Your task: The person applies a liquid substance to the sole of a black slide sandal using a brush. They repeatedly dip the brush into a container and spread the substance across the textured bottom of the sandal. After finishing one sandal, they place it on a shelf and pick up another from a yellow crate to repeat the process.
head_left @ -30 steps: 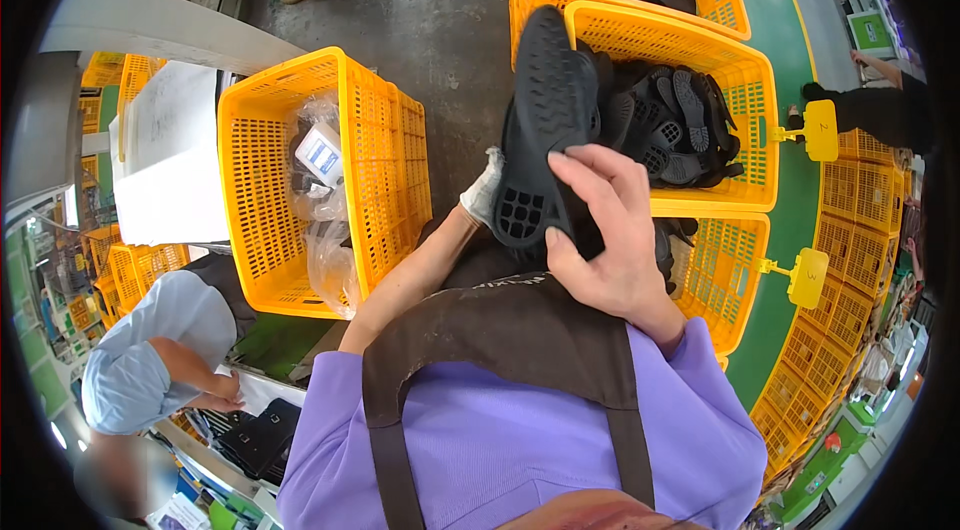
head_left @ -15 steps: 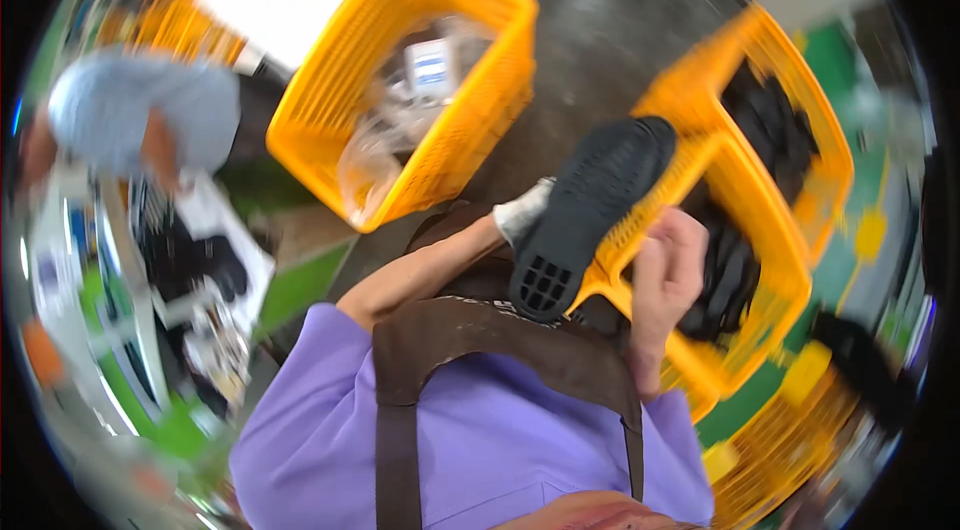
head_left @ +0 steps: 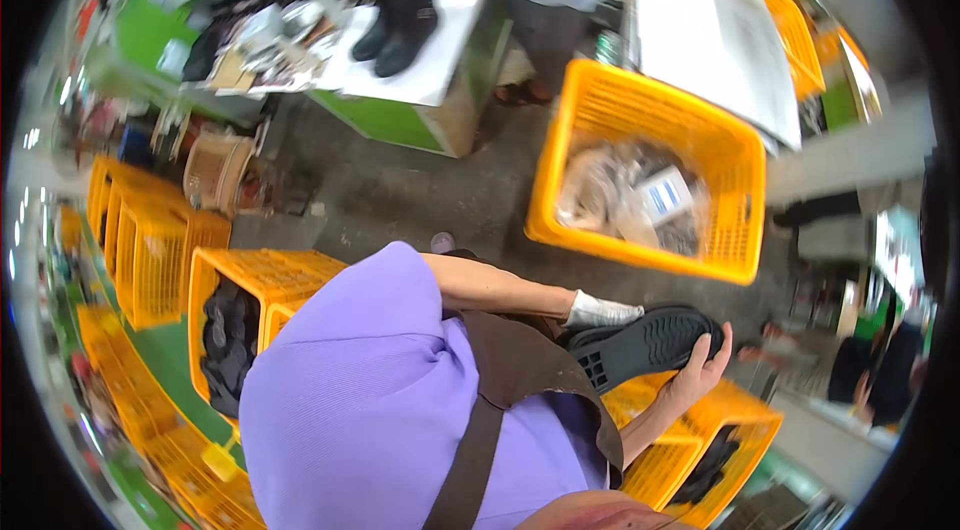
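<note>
Head view swung round, black shoe [head_left: 645, 342] now sole-up between both hands.

Black shoe held sole-up between two hands

The gloved left hand [head_left: 600, 311] grips the heel end of the black shoe [head_left: 645, 343] while the bare right hand [head_left: 700, 375] cups its toe (tread facing up), near a yellow crate [head_left: 600, 110] of plastic-wrapped items.

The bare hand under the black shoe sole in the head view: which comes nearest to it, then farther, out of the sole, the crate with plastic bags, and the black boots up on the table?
From the right hand:
1. Black shoe sole, resting in its grip.
2. Yellow crate with plastic bags, on the floor just above it.
3. Black boots, far up on the white table.
</note>
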`<control>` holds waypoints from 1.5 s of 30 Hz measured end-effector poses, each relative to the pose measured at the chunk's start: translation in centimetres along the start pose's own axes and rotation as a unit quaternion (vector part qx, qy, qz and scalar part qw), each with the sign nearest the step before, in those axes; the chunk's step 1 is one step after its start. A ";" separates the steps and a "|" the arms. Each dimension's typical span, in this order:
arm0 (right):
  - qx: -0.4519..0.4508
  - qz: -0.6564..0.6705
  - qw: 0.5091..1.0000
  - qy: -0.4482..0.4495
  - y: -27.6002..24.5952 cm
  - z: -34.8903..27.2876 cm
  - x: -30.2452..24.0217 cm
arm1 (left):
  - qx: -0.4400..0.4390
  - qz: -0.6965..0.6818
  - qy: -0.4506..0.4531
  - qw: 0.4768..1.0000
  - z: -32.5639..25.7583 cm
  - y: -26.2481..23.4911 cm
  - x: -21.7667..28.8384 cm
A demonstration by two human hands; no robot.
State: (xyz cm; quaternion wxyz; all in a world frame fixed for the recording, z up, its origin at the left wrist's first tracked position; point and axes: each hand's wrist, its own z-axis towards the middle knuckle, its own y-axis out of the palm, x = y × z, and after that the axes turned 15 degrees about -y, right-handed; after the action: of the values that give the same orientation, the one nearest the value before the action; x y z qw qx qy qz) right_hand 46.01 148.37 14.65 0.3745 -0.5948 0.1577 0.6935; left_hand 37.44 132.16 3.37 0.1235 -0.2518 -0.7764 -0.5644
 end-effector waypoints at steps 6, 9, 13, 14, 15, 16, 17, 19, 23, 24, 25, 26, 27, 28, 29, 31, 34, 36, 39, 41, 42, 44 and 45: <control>-0.143 0.119 0.982 -0.039 16.1 -2.5 -5.3 | 0.014 -0.094 0.093 0.991 -12.9 -6.5 0.8; -0.244 0.077 0.958 -0.128 25.6 -4.1 -7.0 | 0.017 -0.133 0.174 0.975 -20.4 -10.3 0.5; -0.353 0.032 0.909 -0.218 37.8 -7.9 -11.5 | 0.076 -0.190 0.290 0.935 -31.6 -13.1 -0.2; -0.388 0.064 0.897 -0.204 40.6 -9.6 -14.1 | 0.124 -0.207 0.316 0.918 -34.8 -13.0 -0.4; -0.415 0.097 0.885 -0.188 43.1 -11.3 -16.0 | 0.173 -0.216 0.337 0.900 -38.4 -12.3 -0.5; -0.442 0.107 0.869 -0.197 45.5 -12.9 -16.5 | 0.218 -0.222 0.354 0.882 -41.9 -11.5 -0.5; -0.470 0.121 0.850 -0.204 47.8 -14.5 -16.7 | 0.218 -0.279 0.382 0.854 -45.0 -9.9 -1.0; -0.544 0.167 0.811 -0.135 51.8 -17.8 -18.5 | 0.275 -0.322 0.426 0.799 -48.9 -10.7 -2.8; -0.707 0.253 0.654 0.095 58.9 -23.3 -22.4 | 0.323 -0.243 0.584 0.704 -54.5 -14.9 -9.3; -0.735 0.246 0.622 0.107 60.7 -24.4 -23.3 | 0.360 -0.244 0.591 0.679 -55.4 -15.4 -10.9; -0.751 0.227 0.610 0.110 62.5 -25.6 -23.9 | 0.362 -0.285 0.591 0.662 -57.1 -14.7 -11.3; -0.764 0.208 0.600 0.114 64.4 -26.8 -24.3 | 0.364 -0.324 0.588 0.646 -58.7 -14.0 -11.5; -0.775 0.191 0.591 0.119 66.2 -27.8 -24.4 | 0.375 -0.358 0.576 0.632 -60.5 -13.9 -11.3; -0.787 0.186 0.576 0.121 68.3 -29.0 -24.3 | 0.386 -0.390 0.564 0.617 -62.2 -13.8 -11.0; -0.797 0.181 0.563 0.123 70.5 -30.3 -24.1 | 0.380 -0.354 0.592 0.616 -63.7 -15.0 -11.8; -0.811 0.180 0.535 0.153 74.3 -32.1 -24.3 | 0.366 -0.285 0.645 0.608 -65.6 -18.7 -14.4; -0.807 0.221 0.511 0.196 80.4 -34.7 -25.8 | 0.410 -0.326 0.615 0.589 -70.7 -22.7 -15.0; -0.791 0.250 0.521 0.201 84.8 -37.1 -26.7 | 0.354 -0.358 0.622 0.600 -76.2 -24.5 -14.3; -0.776 0.340 0.490 0.205 90.2 -39.1 -31.4 | 0.483 -0.328 0.544 0.602 -85.7 -21.7 -9.9; -0.781 0.334 0.490 0.194 92.8 -39.5 -35.6 | 0.528 -0.251 0.530 0.614 -90.4 -23.0 -10.8; -0.778 0.354 0.488 0.180 94.2 -39.5 -37.8 | 0.544 -0.220 0.528 0.614 -92.5 -23.1 -10.4; -0.796 0.379 0.468 0.068 96.7 -40.0 -41.6 | 0.626 -0.136 0.543 0.543 -96.4 -22.8 -10.0; -0.802 0.397 0.446 0.009 97.8 -40.4 -43.4 | 0.584 -0.175 0.599 0.519 -97.6 -22.5 -10.0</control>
State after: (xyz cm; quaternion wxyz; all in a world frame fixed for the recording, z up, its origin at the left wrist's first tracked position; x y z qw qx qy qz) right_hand 5.96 41.64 23.65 -0.5868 -0.5093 -0.2462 0.5795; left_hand 24.87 32.71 12.77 0.5778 0.4153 -0.7026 -0.0125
